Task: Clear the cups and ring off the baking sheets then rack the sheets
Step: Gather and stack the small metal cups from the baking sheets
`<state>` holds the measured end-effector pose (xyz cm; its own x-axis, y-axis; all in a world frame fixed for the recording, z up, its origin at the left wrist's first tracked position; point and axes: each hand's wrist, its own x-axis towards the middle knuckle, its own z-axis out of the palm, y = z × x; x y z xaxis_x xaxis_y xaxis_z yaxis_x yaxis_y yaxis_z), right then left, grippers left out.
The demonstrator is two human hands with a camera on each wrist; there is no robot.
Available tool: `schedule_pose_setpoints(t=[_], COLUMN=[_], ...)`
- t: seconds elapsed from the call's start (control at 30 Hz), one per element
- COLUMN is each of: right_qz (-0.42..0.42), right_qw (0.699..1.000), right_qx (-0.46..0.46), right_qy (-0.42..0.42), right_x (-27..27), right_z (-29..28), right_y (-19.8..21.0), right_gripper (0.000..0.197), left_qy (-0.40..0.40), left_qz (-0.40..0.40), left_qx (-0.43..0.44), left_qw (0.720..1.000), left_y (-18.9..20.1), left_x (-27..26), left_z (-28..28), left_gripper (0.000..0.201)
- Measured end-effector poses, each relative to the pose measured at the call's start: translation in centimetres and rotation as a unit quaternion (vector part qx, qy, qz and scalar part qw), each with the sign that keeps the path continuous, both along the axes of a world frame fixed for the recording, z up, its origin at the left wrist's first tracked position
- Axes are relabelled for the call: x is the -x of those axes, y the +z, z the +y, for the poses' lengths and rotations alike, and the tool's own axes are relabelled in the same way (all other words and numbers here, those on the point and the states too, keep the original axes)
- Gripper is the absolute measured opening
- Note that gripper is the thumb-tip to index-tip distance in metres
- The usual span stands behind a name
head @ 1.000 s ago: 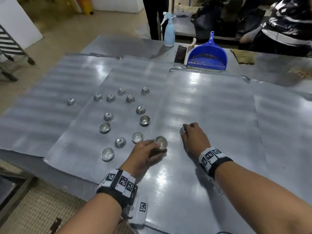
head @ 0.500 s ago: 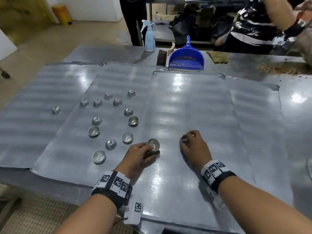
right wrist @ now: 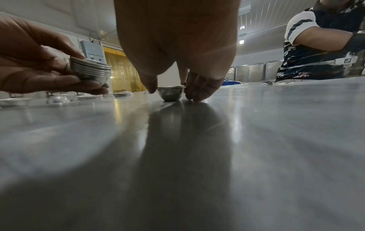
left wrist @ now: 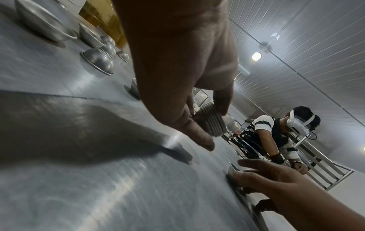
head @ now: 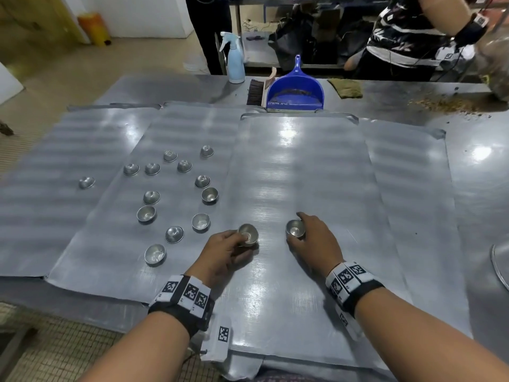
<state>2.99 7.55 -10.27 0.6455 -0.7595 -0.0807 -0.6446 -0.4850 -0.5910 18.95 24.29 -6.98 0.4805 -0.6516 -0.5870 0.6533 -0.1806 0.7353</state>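
Observation:
Several overlapping baking sheets cover the table; the middle sheet (head: 297, 166) lies on top. My left hand (head: 243, 239) holds a stack of nested metal cups (left wrist: 209, 121) just above this sheet; the stack (right wrist: 90, 70) also shows in the right wrist view. My right hand (head: 298, 230) pinches a single upright cup (right wrist: 170, 93) that stands on the middle sheet, thumb on one side, fingers on the other. Several loose cups (head: 201, 221), some upside down, lie on the sheet to the left (head: 176, 128). One cup (head: 86, 182) sits on the far-left sheet.
A blue dustpan (head: 296, 92), a brush (head: 254, 92), a spray bottle (head: 235, 59) and a cloth (head: 345, 88) stand at the table's back. Crumbs (head: 440, 103) lie at the back right beside another person (head: 407, 31). A curved metal rim (head: 500, 266) shows at the right edge.
My right hand's cup, mostly hidden under the fingertips before, now stands upright and visible in its pinch. My left hand keeps the stack in about the same spot.

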Motion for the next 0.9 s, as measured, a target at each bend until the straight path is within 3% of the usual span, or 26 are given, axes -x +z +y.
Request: schedule_pose_setpoints(t=[0.23,0.5,0.73,0.9], right_qz=[0.026,0.02,0.02,-0.075], right_qw=[1.0,1.0,0.995,0.987], right_qx=[0.013,0.008,-0.032,-0.09], right_qy=[0.006,0.023,0.093,0.114], right_x=[-0.3,-0.5,-2.7,-4.9], right_z=[0.0,0.4,2.9,5.1], right_y=[-0.1,0.2,0.9,2.3], right_gripper=[0.058,0.054,0.058,0.058], left_qy=[0.039,0.051,0.068,0.095], left_qz=[0.003,0.006,0.003,-0.015], left_qx=[0.003,0.009,0.005,0.008], left_qw=[0.999,0.999,0.998,0.995], left_y=[-0.3,-0.2,-0.4,-0.1], left_x=[0.0,0.2,0.0,-0.2], left_z=[0.4,1.7,3.8,5.3], left_gripper=[0.014,0.024,0.026,0.022])
